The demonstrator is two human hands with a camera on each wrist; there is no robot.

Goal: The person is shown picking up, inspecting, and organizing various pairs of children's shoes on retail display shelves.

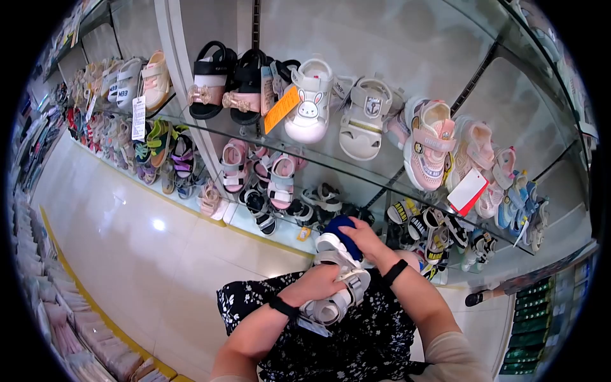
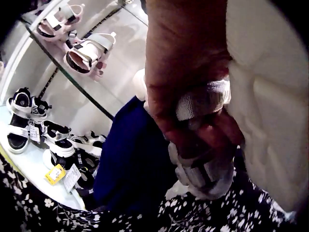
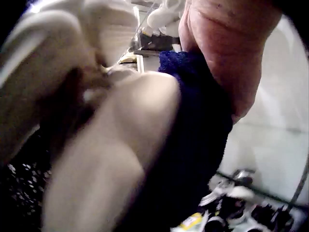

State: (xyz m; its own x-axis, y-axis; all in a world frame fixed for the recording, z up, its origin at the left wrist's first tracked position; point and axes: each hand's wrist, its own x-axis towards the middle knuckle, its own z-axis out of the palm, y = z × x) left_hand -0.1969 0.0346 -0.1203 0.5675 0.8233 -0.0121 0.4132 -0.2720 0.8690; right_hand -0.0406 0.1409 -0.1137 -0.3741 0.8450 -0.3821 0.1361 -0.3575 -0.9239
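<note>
Over the lap, my left hand [image 1: 316, 284] grips a pair of white and grey strapped sandals [image 1: 326, 310]. In the left wrist view its fingers curl in among the grey straps [image 2: 205, 100], and a pale sole fills the right side. My right hand [image 1: 367, 242] holds a dark blue cloth [image 1: 342, 230] against the upper end of one sandal. Seen from the right wrist, the blue cloth [image 3: 193, 130] lies under the fingers, right beside the blurred pale sole [image 3: 116, 145]. The fingertips of the right hand are mostly hidden.
A glass shelf [image 1: 299, 158] in front holds a white rabbit sandal [image 1: 310, 105], a pink sneaker [image 1: 429, 146] and black sandals [image 1: 209, 83]. More sandals [image 1: 258, 210] stand on the low ledge below. Packaged goods [image 1: 60, 305] line the left side of the tiled floor [image 1: 153, 248].
</note>
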